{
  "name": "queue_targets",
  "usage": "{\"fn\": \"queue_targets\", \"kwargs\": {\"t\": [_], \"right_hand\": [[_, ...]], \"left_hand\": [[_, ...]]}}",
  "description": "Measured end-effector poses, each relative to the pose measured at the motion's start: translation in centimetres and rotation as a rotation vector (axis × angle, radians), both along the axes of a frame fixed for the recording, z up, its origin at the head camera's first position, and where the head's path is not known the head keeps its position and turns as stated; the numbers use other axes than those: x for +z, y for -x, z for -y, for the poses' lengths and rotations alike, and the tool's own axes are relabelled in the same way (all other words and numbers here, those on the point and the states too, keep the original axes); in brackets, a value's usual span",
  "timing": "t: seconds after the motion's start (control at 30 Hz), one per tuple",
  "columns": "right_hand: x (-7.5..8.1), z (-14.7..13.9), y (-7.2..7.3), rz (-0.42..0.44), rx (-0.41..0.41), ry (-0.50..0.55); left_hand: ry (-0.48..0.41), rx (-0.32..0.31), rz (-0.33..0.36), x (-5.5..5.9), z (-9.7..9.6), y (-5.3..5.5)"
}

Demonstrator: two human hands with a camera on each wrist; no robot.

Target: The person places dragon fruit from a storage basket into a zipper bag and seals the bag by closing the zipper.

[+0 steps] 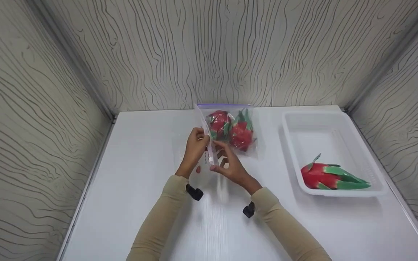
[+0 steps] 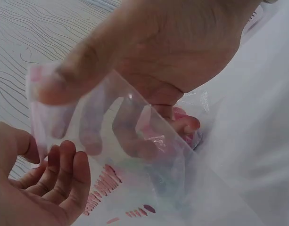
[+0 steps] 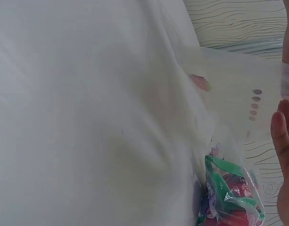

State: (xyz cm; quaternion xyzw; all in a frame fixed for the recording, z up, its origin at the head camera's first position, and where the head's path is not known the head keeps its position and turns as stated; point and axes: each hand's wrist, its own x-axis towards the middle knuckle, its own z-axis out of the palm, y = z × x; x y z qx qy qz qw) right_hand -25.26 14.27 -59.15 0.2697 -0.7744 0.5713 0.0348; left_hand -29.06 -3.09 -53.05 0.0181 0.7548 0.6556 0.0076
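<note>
Between my hands stands a clear plastic zip bag [image 1: 210, 156] with red printed marks, its zip strip running upright toward me. My left hand [image 1: 194, 146] pinches the strip, thumb on the near face and fingers showing through the plastic in the left wrist view. Lower on the same strip, my right hand [image 1: 232, 167] holds the edge between thumb and fingers. Just behind lies a second zip bag [image 1: 227, 106] with a purple strip, holding two red and green dragon fruits [image 1: 242, 134]. In the right wrist view the upright bag [image 3: 229, 89] looks hazy and flat.
To the right, a white plastic tray [image 1: 339, 193] holds one dragon fruit [image 1: 318, 175] lying on its side near the front wall. The white table [image 1: 132, 203] meets wood-patterned panels [image 1: 180, 54] at the back and sides.
</note>
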Motion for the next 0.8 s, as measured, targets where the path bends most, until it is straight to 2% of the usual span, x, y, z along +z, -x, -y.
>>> {"fn": "queue_targets", "kwargs": {"t": [0.1,0.2,0.33,0.53,0.8], "right_hand": [[0.1,-0.2,0.0,0.028,0.073,0.053],[0.4,-0.2,0.2,0.063,0.078,0.12],[0.8,0.0,0.7,0.148,0.004,0.164],[1.4,0.2,1.4,0.235,-0.117,0.137],[1.5,0.2,1.6,0.292,-0.151,0.12]], "left_hand": [[0.034,0.02,-0.004,-0.1,0.0,0.0],[0.051,0.02,-0.015,0.0,-0.1,-0.1],[0.055,-0.019,-0.033,0.0,-0.4,-0.3],[0.107,-0.07,-0.012,-0.2,-0.6,-0.6],[0.128,-0.088,0.047,-0.8,-0.7,-1.1]]}}
